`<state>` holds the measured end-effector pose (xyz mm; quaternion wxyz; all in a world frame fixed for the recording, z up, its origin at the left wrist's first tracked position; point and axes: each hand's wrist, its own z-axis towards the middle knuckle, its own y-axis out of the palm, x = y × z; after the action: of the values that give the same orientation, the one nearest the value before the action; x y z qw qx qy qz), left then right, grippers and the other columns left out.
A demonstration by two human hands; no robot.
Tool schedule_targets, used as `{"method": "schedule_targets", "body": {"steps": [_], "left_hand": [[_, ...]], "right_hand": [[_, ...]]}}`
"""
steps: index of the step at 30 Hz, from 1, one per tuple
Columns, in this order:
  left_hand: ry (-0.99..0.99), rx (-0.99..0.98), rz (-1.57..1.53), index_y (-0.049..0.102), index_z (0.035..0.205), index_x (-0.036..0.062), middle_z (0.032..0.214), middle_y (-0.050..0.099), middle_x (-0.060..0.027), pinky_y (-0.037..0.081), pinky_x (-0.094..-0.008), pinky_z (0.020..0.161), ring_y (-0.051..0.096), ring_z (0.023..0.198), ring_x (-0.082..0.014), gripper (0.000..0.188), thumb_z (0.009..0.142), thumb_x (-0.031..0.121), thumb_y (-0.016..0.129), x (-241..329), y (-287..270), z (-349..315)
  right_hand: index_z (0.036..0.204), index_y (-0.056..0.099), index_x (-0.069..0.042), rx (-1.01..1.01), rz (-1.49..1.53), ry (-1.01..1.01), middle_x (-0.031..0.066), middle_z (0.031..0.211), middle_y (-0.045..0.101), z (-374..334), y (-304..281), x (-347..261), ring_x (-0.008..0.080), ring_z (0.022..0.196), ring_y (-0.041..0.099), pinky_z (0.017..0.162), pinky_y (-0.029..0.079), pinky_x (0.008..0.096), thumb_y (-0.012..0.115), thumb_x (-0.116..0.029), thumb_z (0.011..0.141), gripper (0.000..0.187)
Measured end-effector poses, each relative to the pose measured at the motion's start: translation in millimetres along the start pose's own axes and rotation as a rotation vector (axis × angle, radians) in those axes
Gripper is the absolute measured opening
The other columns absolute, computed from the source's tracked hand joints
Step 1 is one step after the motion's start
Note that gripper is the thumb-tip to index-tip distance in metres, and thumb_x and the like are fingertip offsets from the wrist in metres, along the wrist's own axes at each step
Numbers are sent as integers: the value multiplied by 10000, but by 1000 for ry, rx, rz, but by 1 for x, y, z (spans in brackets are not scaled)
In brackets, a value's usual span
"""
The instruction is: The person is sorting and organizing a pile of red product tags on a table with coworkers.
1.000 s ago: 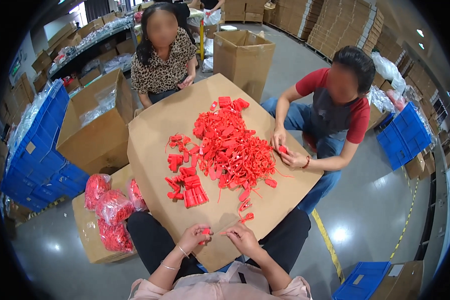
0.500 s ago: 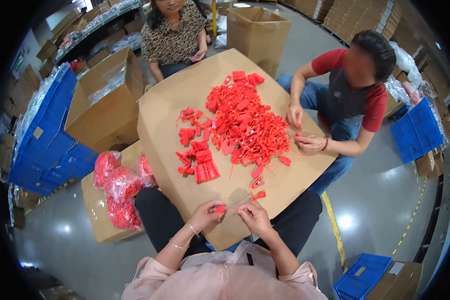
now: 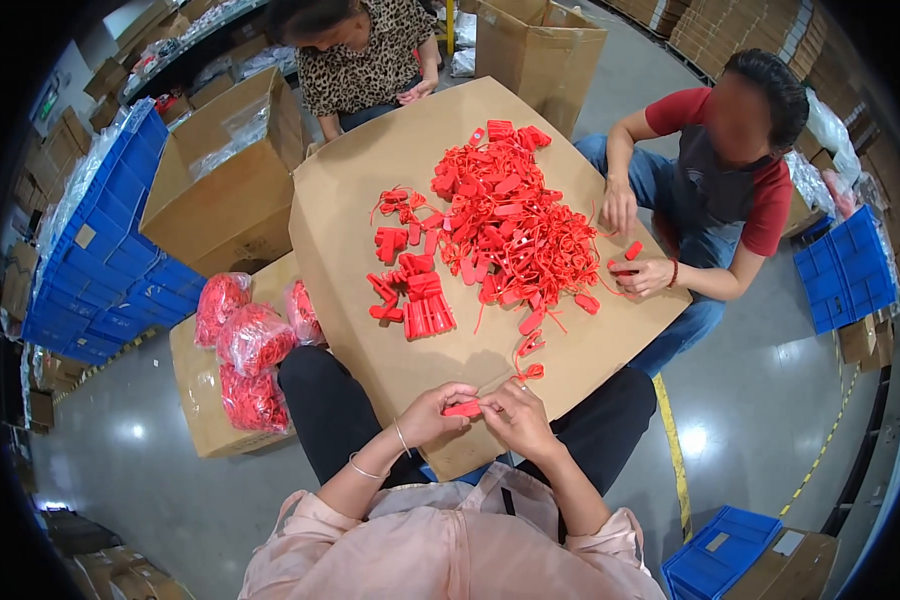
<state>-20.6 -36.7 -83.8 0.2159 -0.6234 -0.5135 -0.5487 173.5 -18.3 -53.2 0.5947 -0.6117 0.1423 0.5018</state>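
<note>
Near the front corner of the cardboard-topped table (image 3: 370, 340), my left hand (image 3: 438, 413) grips a small, oblong red plastic piece (image 3: 462, 409) between thumb and fingers. My right hand (image 3: 517, 416) is closed in a pinch at the piece's right end, so both hands meet on it. Whether a cord is also between the right fingers is hidden. Just beyond the right hand lies a red cord loop (image 3: 532, 371) with a small red part (image 3: 530, 343). Farther off spreads a large heap of red plastic pieces with cords (image 3: 515, 225). Left of it sit rows of red pieces (image 3: 428, 305).
At the right, a co-worker (image 3: 735, 180) handles a red piece; another person (image 3: 360, 70) sits at the far side. Bags of red parts (image 3: 255, 340) rest on a carton at the left. Open cartons (image 3: 220, 190) and blue crates (image 3: 100, 250) stand around the table.
My hands have come together: the right fingers now touch the end of the red piece, which was apart from them. The far person has bent the head down. The view has shifted slightly.
</note>
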Motion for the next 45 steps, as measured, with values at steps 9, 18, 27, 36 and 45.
{"method": "schedule_targets", "body": {"steps": [9, 18, 27, 36, 45], "left_hand": [[1, -39, -25, 405, 1212, -9, 1056, 558, -85, 472, -243, 735, 545, 890, -112, 461, 782, -77, 556, 1, 3, 2], [-1, -59, 55, 402, 1231, -7, 1078, 554, -76, 465, -237, 743, 542, 873, -102, 452, 807, -36, 554, 4, 6, 8], [-85, -107, 95, 317, 1299, 13, 1060, 547, -67, 457, -252, 737, 540, 824, -111, 442, 869, -42, 401, -5, 1, 13], [108, -20, 562, 350, 1257, 35, 974, 576, -148, 466, -314, 786, 593, 856, -239, 501, 779, 28, 499, 10, 9, 21], [179, 148, 668, 521, 1110, 47, 931, 605, -100, 473, -284, 741, 593, 829, -176, 341, 772, 45, 564, 30, 3, 25]], "right_hand": [[770, 596, -61, 15, -51, -58, 81, 711, 515, 0, -3, -3, 265, 693, 544, 605, 448, 364, 633, -84, 716, 69], [805, 584, -66, -44, -53, -74, 86, 753, 522, 0, -1, -2, 272, 725, 542, 647, 447, 372, 622, -88, 716, 100], [901, 618, -97, -57, -187, -151, 73, 810, 549, -4, 5, 10, 253, 767, 562, 678, 462, 363, 626, -162, 756, 159], [733, 560, -38, -73, -408, -347, 80, 797, 544, 16, -1, -3, 235, 757, 545, 656, 450, 357, 596, -120, 683, 103], [714, 543, -36, 172, -12, -134, 93, 688, 521, 21, 8, 2, 264, 648, 523, 590, 423, 346, 630, -8, 664, 105]]}}
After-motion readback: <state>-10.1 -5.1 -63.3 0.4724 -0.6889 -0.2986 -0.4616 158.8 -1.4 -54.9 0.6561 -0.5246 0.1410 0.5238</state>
